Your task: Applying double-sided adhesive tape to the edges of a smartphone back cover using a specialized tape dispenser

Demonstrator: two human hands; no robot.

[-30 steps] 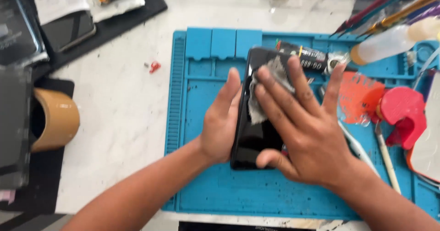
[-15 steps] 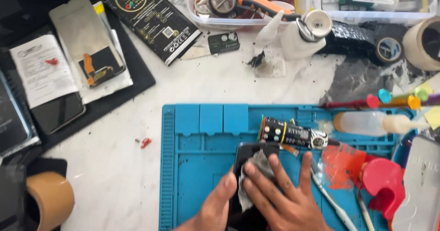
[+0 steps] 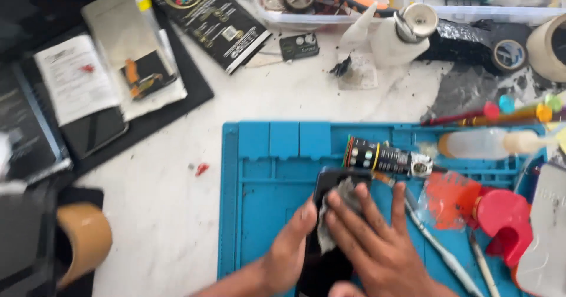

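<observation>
Black phone (image 3: 323,261) lying flat on your blue mat (image 3: 265,214), long axis near upright w/ slight tilt, glossy dark face up, top rounded corners visible, grey crumpled cloth (image 3: 336,211) pressed on its upper half, lower end cut off by frame edge.

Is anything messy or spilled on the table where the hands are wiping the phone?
Yes. Dark specks and smudges dirty the white table near the white bottle, and a small red scrap lies loose left of the blue mat. The right hand presses a grey cloth on the phone; that looks normal.
</observation>
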